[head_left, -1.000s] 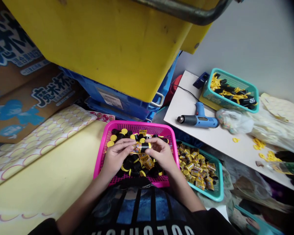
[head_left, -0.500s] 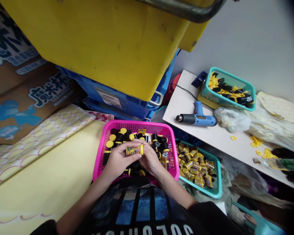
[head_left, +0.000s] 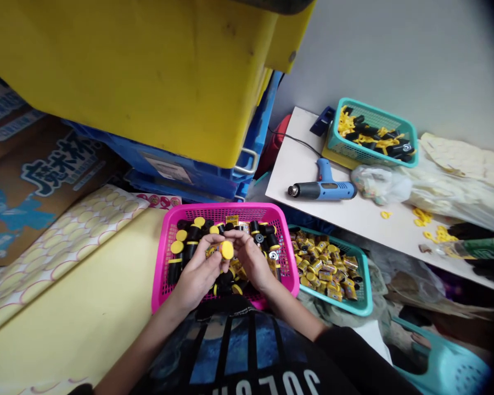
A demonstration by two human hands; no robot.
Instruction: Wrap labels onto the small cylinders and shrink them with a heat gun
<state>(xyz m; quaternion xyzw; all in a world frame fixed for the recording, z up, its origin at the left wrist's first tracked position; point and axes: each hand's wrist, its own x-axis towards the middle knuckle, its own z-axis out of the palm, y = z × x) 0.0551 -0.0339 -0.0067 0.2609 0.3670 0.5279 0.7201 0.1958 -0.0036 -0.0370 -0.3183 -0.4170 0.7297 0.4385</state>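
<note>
Closely held, round-capped cylinder [head_left: 226, 250], pink mesh basket [head_left: 158, 274]

Lower centre: first basket [head_left: 226, 206], holding canisters [head_left: 177, 247]; to its right, second basket [head_left: 369, 291]. Right: worktop [head_left: 333, 212] bearing heat gun [head_left: 323, 190], with third basket [head_left: 354, 149] behind the gun. Upper left: crates [head_left: 148, 93], stacked behind first basket. Left edge: cartons [head_left: 24, 203].

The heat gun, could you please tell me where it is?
In the head view, the blue heat gun lies right of centre on the white tabletop, left of a plastic bag, in front of the upper teal basket.
</note>
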